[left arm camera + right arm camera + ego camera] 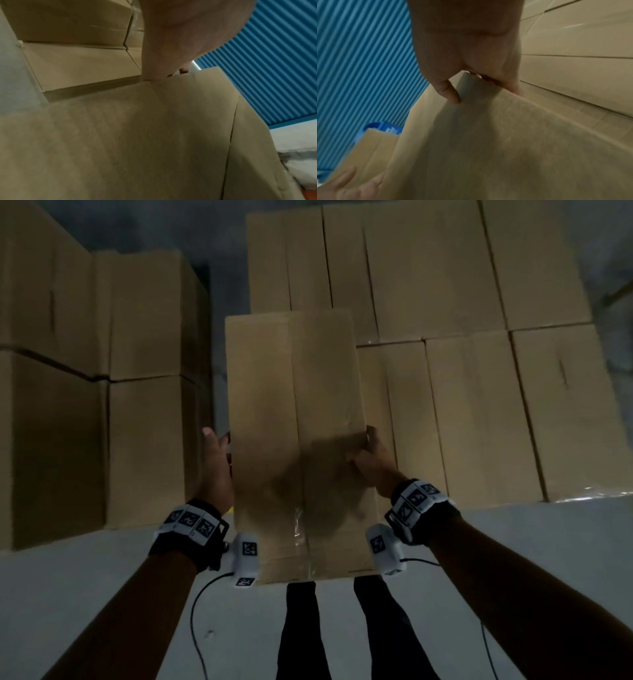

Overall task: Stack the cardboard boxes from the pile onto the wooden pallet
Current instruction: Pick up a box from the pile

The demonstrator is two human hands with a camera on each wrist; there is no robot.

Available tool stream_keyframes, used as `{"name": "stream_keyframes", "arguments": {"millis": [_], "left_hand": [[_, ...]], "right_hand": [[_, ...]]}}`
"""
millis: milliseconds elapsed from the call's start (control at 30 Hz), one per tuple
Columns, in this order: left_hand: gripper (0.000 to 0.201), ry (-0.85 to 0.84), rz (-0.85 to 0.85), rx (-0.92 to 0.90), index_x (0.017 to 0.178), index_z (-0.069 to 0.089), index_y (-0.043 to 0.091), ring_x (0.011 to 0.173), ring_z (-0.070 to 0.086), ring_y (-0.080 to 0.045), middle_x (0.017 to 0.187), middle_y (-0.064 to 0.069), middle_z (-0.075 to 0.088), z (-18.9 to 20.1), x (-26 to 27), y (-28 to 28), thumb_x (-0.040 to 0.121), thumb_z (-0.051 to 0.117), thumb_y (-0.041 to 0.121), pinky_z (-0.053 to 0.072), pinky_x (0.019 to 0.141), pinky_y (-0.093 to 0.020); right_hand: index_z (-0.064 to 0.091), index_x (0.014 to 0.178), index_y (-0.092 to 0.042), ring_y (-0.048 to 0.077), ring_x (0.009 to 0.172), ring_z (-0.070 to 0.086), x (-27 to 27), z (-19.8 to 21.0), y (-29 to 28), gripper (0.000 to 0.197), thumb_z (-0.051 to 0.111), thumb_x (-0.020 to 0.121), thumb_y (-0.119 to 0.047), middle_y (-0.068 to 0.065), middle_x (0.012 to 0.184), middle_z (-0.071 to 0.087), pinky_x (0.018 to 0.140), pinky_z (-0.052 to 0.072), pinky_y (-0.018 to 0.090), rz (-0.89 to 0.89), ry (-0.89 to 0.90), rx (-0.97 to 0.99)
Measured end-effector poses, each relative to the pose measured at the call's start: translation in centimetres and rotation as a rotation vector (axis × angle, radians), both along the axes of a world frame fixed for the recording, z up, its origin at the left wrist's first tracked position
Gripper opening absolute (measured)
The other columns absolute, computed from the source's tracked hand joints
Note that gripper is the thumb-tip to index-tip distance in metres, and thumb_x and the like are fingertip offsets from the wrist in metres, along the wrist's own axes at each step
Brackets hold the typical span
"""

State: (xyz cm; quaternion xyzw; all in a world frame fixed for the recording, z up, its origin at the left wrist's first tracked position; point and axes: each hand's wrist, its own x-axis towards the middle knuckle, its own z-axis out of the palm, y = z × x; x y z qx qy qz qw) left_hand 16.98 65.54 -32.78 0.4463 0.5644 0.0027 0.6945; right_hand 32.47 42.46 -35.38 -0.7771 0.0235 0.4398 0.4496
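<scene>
I hold one brown cardboard box [298, 440] in the air between both hands, its taped top seam running away from me. My left hand [214, 463] grips its left side, thumb up along the edge; the left wrist view shows this hand [171, 40] reaching over the box [137, 148] edge. My right hand [371, 460] grips the right edge. In the right wrist view its thumb [448, 92] lies on one face of the box [505, 148] and the fingers wrap the other. No wooden pallet is visible.
Stacked cardboard boxes rise on the left [85, 405] and on the right [479, 371], with a narrow dark gap behind the held box. Grey floor [102, 594] lies below, my legs [301, 628] under the box. A blue corrugated wall [265, 67] stands behind.
</scene>
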Motion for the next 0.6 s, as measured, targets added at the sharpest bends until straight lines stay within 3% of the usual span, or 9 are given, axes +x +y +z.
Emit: {"name": "stream_keyframes", "arguments": {"millis": [100,167,233,267,300,333,400,500,600], "left_hand": [[0.084,-0.001,-0.031,-0.009,0.155,0.037,0.022,0.132,0.053,-0.029,0.149,-0.008,0.052,-5.7,-0.1,1.5,0.096,0.011,0.076,0.045,0.099,-0.037],[0.080,0.036,-0.091,0.062,0.154,0.038,0.016,0.126,0.056,-0.025,0.147,-0.010,0.052,-8.5,-0.4,2.1,0.102,0.005,0.066,0.048,0.090,-0.022],[0.086,0.011,-0.091,0.125,0.155,0.033,0.008,0.133,0.050,-0.018,0.156,-0.017,0.040,-10.8,-0.4,2.4,0.099,-0.002,0.063,0.037,0.096,-0.005],[0.096,-0.011,-0.167,0.184,0.155,0.032,0.007,0.133,0.048,-0.003,0.158,-0.019,0.035,-11.4,-0.3,2.6,0.089,0.000,0.068,0.026,0.097,0.002],[0.103,-0.030,-0.241,0.207,0.154,0.034,0.011,0.121,0.051,0.011,0.156,-0.020,0.040,-12.3,0.0,2.8,0.077,0.008,0.074,0.028,0.097,0.003],[0.101,-0.035,-0.219,0.191,0.149,0.041,0.015,0.105,0.058,0.013,0.146,-0.018,0.051,-13.9,0.2,3.0,0.073,0.015,0.078,0.038,0.089,0.000],[0.081,-0.029,-0.132,0.118,0.138,0.050,0.015,0.087,0.067,0.006,0.122,-0.007,0.066,-16.3,1.0,3.5,0.095,0.014,0.073,0.048,0.070,-0.008],[0.070,-0.065,-0.093,-0.011,0.145,0.050,0.018,0.103,0.070,-0.012,0.121,-0.007,0.071,-19.5,2.5,3.6,0.105,0.009,0.059,0.054,0.073,-0.021],[0.067,-0.032,-0.072,-0.070,0.143,0.053,0.017,0.112,0.067,-0.020,0.115,-0.003,0.072,-22.1,3.2,3.8,0.107,0.012,0.056,0.056,0.078,-0.025]], "right_hand": [[0.040,0.138,-0.025,0.033,0.110,0.060,0.7,-4.6,1.2,0.062,0.066,0.082,-0.016,0.011,0.123,0.059,0.087,0.057,0.052,0.015,0.029,-0.026],[0.042,0.134,-0.026,0.034,0.111,0.059,0.9,-7.1,2.0,0.063,0.067,0.076,-0.021,0.011,0.123,0.058,0.089,0.056,0.056,0.016,0.064,-0.032],[0.042,0.135,-0.024,0.033,0.112,0.058,1.1,-9.8,2.7,0.061,0.067,0.080,-0.017,0.011,0.123,0.057,0.091,0.055,0.055,0.020,0.063,-0.051],[0.042,0.137,-0.023,0.033,0.112,0.059,1.2,-10.7,3.0,0.060,0.067,0.083,-0.014,0.011,0.124,0.057,0.091,0.055,0.055,0.024,0.063,-0.068],[0.042,0.138,-0.023,0.032,0.111,0.059,1.4,-12.0,3.3,0.061,0.066,0.083,-0.013,0.011,0.124,0.058,0.090,0.055,0.054,0.026,0.063,-0.086],[0.042,0.138,-0.023,0.032,0.109,0.060,1.5,-13.1,3.4,0.061,0.066,0.083,-0.014,0.011,0.123,0.059,0.089,0.056,0.054,0.033,0.064,-0.104],[0.046,0.135,-0.023,0.031,0.107,0.061,2.1,-14.9,3.8,0.057,0.065,0.082,-0.012,0.010,0.120,0.060,0.087,0.057,0.055,0.027,0.048,-0.121],[0.050,0.132,-0.018,0.032,0.108,0.061,3.1,-17.4,4.0,0.052,0.067,0.084,-0.010,0.010,0.119,0.060,0.087,0.057,0.055,0.017,0.024,-0.152],[0.051,0.134,-0.011,0.036,0.111,0.060,4.0,-19.1,4.2,0.051,0.067,0.087,-0.020,0.012,0.118,0.060,0.089,0.055,0.055,0.126,-0.065,-0.204]]}}
